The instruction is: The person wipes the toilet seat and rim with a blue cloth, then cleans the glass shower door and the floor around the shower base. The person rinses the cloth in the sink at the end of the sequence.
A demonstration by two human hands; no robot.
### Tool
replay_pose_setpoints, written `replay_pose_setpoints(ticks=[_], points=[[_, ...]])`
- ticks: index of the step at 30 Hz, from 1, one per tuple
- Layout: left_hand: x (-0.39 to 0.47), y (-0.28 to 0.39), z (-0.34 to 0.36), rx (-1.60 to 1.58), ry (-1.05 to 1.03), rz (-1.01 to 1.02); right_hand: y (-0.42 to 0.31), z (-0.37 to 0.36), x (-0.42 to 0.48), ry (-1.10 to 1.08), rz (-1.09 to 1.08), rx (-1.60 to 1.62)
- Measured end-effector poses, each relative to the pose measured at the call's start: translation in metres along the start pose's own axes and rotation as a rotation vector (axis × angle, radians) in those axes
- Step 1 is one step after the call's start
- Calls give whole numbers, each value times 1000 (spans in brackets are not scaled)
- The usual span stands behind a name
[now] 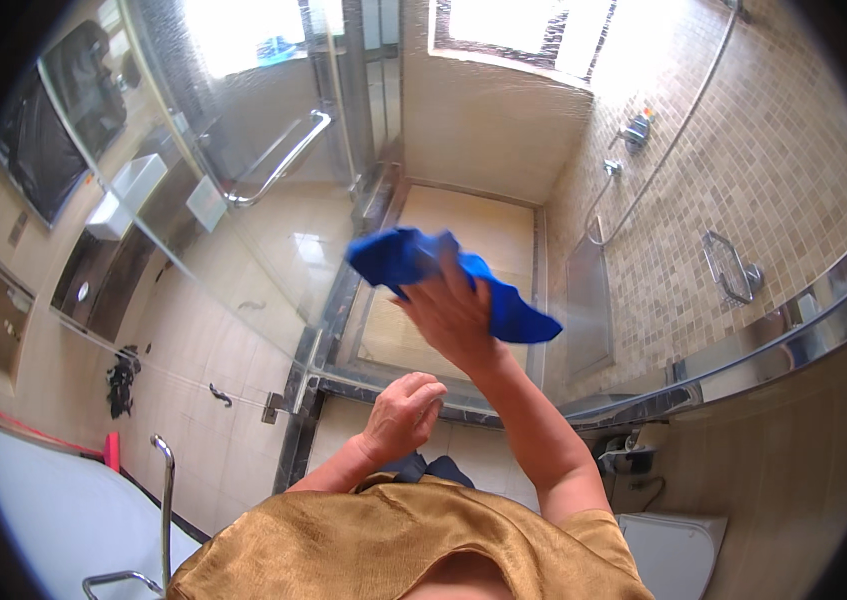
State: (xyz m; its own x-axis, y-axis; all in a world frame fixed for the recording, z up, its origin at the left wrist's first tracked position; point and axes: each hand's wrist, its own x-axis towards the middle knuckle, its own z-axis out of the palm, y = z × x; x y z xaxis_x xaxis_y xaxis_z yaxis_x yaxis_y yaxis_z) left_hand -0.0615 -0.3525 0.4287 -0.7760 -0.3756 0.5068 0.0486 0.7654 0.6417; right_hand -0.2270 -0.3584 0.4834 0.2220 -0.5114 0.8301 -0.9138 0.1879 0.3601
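Observation:
A blue cloth is under my right hand, pressed against the upright glass panel of the shower enclosure; its ends stick out to both sides of my fingers. The fingers and part of the cloth are blurred. Lower and to the left, my left hand is near my body with its fingers curled and nothing seen in it. Beyond the glass lies the shower floor.
A glass door with a chrome handle is at the left. On the tiled wall at the right are a shower mixer and a wire soap basket. A toilet stands at the lower right, a white bathtub at the lower left.

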Motion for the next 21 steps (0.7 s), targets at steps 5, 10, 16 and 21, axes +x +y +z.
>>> replay_pose_setpoints(ticks=[5, 10, 16, 21], points=[[-22, -14, -12, -1, 13, -123, 20, -30, 12, -71, 179, -23], [-21, -10, -8, -111, 23, -231, 21, -19, 75, 111, 128, -101], [-35, -19, -22, -303, 53, -400, -27, 19, 23, -236, -273, -32], [-49, -35, -17, -621, 136, -622, -23, 18, -38, -461, -338, 28]])
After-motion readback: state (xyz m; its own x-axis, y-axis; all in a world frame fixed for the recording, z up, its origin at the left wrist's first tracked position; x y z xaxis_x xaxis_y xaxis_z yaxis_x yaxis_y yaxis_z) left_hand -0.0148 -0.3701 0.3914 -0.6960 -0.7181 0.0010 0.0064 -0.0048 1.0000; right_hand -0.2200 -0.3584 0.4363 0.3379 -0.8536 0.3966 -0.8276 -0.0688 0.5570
